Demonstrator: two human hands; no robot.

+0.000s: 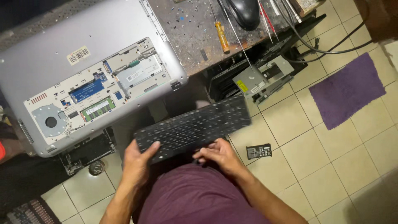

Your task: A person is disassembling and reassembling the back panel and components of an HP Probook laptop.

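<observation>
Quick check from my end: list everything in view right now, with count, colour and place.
keyboard: one, black, held over the lap
laptop: one, silver, bottom open, on the bench at left
screwdriver: one, orange handle, on the bench
mouse: one, black, bench top edge
drive: one, grey metal, below the bench edge
battery pack: one, black, on the floor tiles
mat: one, purple, floor at right
left hand: grips the keyboard's near-left edge
right hand: on the keyboard's near edge

The keyboard [195, 126] is black. The opened laptop [54, 49] is silver, with blue and green boards inside. On the speckled grey-brown tabletop [188, 37] lies a screwdriver [222, 36] with an orange handle. The floor [331, 153] is cream tile, bearing a purple mat [347, 89].
</observation>
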